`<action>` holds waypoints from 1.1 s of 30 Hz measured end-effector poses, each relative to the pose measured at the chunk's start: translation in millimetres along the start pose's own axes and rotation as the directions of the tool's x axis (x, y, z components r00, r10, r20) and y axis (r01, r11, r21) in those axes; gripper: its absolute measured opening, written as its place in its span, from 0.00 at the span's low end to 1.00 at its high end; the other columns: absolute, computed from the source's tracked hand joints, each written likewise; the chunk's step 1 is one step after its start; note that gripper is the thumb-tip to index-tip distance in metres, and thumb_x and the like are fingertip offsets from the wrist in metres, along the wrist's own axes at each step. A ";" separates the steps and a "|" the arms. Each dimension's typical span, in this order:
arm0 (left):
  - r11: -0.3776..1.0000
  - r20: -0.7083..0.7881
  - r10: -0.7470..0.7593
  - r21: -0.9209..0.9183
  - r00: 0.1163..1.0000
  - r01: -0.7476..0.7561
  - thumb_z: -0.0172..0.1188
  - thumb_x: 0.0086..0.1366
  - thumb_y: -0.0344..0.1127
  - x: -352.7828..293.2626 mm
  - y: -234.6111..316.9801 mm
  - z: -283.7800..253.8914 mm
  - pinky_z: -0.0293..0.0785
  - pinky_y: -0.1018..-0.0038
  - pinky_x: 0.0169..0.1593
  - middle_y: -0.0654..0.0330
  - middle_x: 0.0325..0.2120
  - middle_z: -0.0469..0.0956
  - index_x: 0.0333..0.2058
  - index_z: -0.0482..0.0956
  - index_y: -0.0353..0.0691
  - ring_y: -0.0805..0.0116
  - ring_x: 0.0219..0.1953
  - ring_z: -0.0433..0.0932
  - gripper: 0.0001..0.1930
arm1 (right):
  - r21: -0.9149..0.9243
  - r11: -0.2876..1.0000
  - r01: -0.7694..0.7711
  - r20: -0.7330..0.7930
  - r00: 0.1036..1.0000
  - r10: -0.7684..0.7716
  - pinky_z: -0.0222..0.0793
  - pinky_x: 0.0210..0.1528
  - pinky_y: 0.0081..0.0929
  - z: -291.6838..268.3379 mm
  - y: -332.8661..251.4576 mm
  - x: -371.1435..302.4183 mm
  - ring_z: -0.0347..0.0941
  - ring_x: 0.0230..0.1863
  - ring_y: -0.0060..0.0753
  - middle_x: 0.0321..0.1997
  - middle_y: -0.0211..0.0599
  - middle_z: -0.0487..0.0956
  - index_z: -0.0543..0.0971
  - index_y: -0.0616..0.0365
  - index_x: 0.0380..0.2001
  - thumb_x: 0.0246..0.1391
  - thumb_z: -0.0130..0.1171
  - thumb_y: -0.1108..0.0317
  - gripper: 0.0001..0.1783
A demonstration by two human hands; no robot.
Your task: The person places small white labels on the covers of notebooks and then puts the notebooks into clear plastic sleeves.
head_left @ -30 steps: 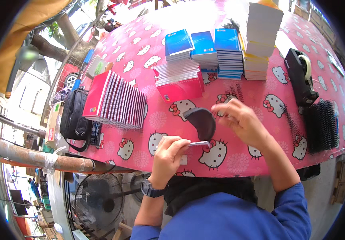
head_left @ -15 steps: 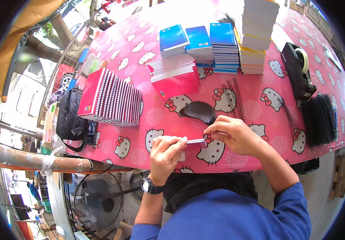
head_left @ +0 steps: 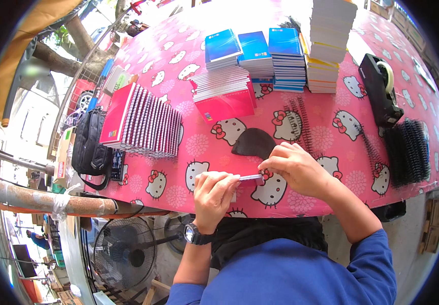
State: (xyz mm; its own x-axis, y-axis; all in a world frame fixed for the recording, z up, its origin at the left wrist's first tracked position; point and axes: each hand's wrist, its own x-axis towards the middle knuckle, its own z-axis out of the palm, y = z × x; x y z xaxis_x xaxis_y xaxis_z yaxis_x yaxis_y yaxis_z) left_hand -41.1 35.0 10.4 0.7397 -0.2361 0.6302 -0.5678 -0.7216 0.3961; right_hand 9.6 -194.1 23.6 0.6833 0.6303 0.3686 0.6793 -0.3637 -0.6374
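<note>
My left hand (head_left: 212, 195), with a dark watch at its wrist, is closed on a small notebook (head_left: 251, 178) that I see almost edge-on. At the notebook's far right corner, my right hand (head_left: 298, 166) is closed in a pinch. A thin dark spiral coil showed in these right fingers a moment ago; now they mostly hide it. Just beyond the hands lies a black curved piece (head_left: 253, 143) of a kind I cannot tell. Loose spiral coils (head_left: 305, 124) rest on the pink patterned table (head_left: 199, 145) farther back.
Red spiral notebooks (head_left: 140, 122) stand stacked at left beside a black bag (head_left: 89, 147). Pink notebooks (head_left: 224, 104), blue notebooks (head_left: 286, 61) and a tall pale stack (head_left: 331, 35) sit at the back. Right are a black tape dispenser (head_left: 377, 91) and black coils (head_left: 407, 152). A fan (head_left: 125, 251) stands below left.
My right fingers have shifted slightly at the notebook's corner, and the coil seen under them before is now mostly hidden. The notebook is tilted more edge-on. My left hand keeps its grip.
</note>
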 end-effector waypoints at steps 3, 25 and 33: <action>1.000 -0.018 0.002 0.004 1.000 -0.002 0.68 0.49 0.27 -0.8 0.5 1.8 0.68 0.70 0.37 0.62 0.28 0.78 0.32 0.81 0.42 0.64 0.32 0.74 0.10 | 0.102 0.994 -0.043 0.079 0.996 0.035 0.67 0.41 0.34 -2.2 2.1 -1.8 0.71 0.38 0.43 0.31 0.36 0.74 0.76 0.58 0.38 0.47 0.52 0.78 0.12; 0.990 0.142 -0.132 -0.030 0.981 0.138 0.66 0.48 0.33 15.7 39.0 13.7 0.62 0.66 0.40 0.60 0.31 0.75 0.32 0.75 0.42 0.61 0.35 0.71 0.12 | 0.097 0.995 -0.022 0.063 0.998 0.016 0.71 0.36 0.41 -7.4 -2.0 -1.6 0.75 0.36 0.49 0.33 0.47 0.77 0.71 0.56 0.49 0.51 0.57 0.67 0.20; 1.000 0.227 -0.017 0.008 0.974 0.016 0.63 0.53 0.39 10.8 35.5 16.2 0.61 0.65 0.41 0.60 0.31 0.74 0.34 0.75 0.42 0.60 0.34 0.71 0.12 | 0.088 0.985 -0.148 0.169 0.977 0.132 0.69 0.44 0.41 -19.6 16.4 37.5 0.74 0.41 0.50 0.38 0.47 0.78 0.71 0.58 0.49 0.54 0.56 0.61 0.21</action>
State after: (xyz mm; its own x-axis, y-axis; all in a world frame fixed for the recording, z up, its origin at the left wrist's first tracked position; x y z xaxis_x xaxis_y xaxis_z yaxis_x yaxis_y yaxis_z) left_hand -47.4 -3.7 20.5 0.8119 -0.3651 0.4554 -0.5532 -0.7303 0.4008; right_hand 51.6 -189.9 40.2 0.7116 0.6837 0.1619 0.5448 -0.3914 -0.7416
